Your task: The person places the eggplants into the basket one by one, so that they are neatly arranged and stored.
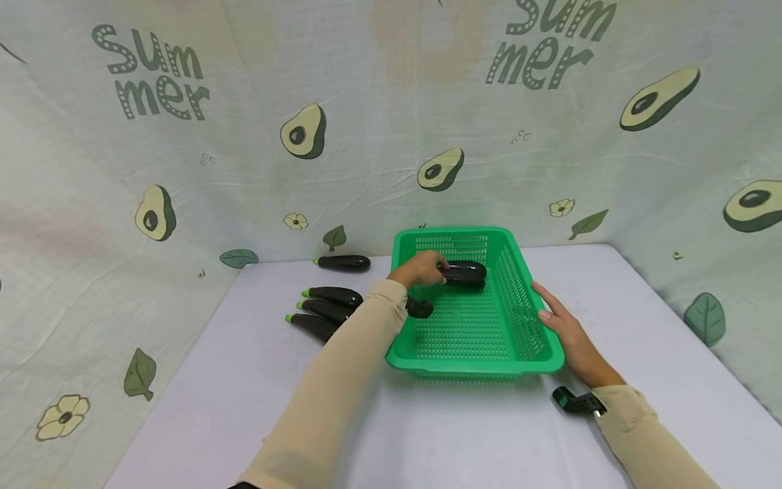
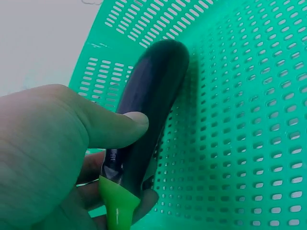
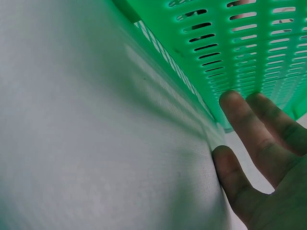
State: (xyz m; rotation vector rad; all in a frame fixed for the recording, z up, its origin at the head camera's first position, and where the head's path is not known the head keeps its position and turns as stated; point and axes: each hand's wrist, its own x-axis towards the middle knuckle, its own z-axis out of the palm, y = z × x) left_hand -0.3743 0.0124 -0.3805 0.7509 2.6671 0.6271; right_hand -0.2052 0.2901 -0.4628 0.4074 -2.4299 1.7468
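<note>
Inside the green plastic basket, my left hand grips an eggplant near its green stem end. The thumb lies across the dark skin, with fingers curled beneath. In the head view the eggplant lies sideways near the basket's back; whether a second one lies against it I cannot tell. My right hand rests at the basket's right side. Its fingers stretch out along the outside of the slotted wall, fairly straight.
Left of the basket lie several eggplants: a single one at the back and a group nearer, partly hidden by my left sleeve. They rest on a white-covered table. A printed cloth hangs behind and at the sides.
</note>
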